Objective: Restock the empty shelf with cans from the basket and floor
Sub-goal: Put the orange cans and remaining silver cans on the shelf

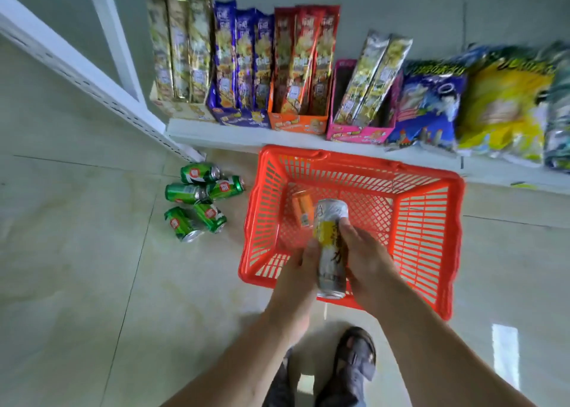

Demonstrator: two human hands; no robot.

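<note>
- The red basket (431,252) sits below the snack shelf (234,135), an orange can (302,209) left inside.
- Five green cans (197,201) lie at ten o'clock.
- My left hand (300,270) and right hand (367,258) curl round a yellow-white can (330,252), lifting it out for shelving.

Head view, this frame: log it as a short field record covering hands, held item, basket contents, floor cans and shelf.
left hand: grips the held can from its left side
right hand: grips the same can from its right side
held can: tall, white and yellow, above the basket
basket: red plastic, on the floor; one orange can lies inside
green cans: five, lying on the floor left of the basket
shelf: lowest level holds snack boxes and bags
</note>
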